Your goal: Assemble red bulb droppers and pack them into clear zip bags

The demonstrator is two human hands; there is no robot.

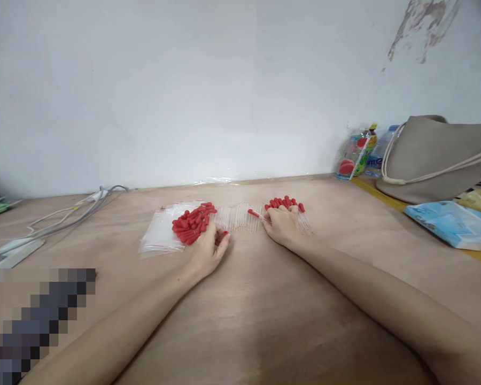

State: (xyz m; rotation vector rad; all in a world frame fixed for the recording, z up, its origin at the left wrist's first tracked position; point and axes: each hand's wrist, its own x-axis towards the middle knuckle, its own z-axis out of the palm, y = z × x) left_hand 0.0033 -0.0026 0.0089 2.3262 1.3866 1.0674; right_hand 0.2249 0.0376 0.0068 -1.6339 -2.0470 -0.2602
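Note:
My left hand [211, 250] is closed in a pinch, and the end of a small red rubber bulb [225, 233] shows at its fingertips. Just behind it, a heap of red rubber bulbs [190, 223] lies on clear plastic zip bags [156, 235]. My right hand [284, 223] grips a thin glass dropper with a red bulb [253, 213] on its end, which points to the left. Between the hands lies a row of bare glass tubes [236, 216]. Several capped droppers [286, 202] lie side by side behind and beneath my right hand, partly hidden by it.
Against the white wall at the right stand drink bottles [350, 158] and a grey bag [436, 155] with a cord. A blue-white packet [457, 223] lies before it. At the left are cables [72, 219] and a white power strip [18, 254]. The lower left corner is pixelated.

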